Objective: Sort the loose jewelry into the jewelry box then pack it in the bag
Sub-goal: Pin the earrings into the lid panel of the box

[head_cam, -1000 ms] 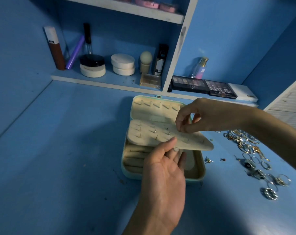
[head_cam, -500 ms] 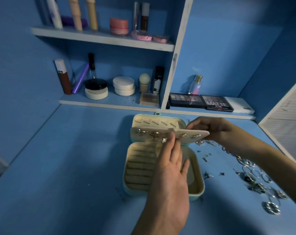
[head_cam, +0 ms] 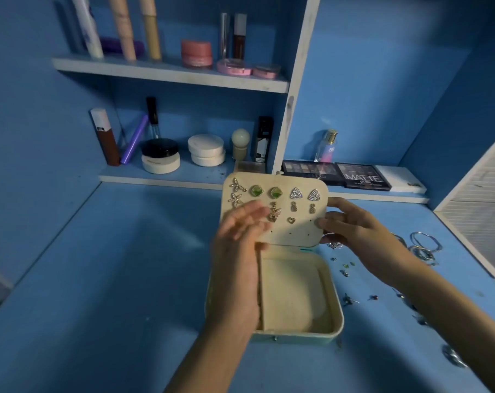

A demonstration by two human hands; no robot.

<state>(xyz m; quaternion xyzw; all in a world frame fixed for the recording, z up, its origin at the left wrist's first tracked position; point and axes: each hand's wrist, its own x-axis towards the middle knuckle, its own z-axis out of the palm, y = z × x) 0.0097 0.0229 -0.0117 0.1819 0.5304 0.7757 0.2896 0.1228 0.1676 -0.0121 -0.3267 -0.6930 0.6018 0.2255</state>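
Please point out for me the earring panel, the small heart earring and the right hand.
earring panel [head_cam: 297, 236]: head view, bare lower part of its face.
heart earring [head_cam: 290, 220]: head view, middle of the heart.
right hand [head_cam: 354, 231]: head view, middle of the hand, which holds the panel's right edge.

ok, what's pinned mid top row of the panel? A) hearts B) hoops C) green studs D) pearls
C: two green studs sit on the panel, between a flower earring and the triangle pair.
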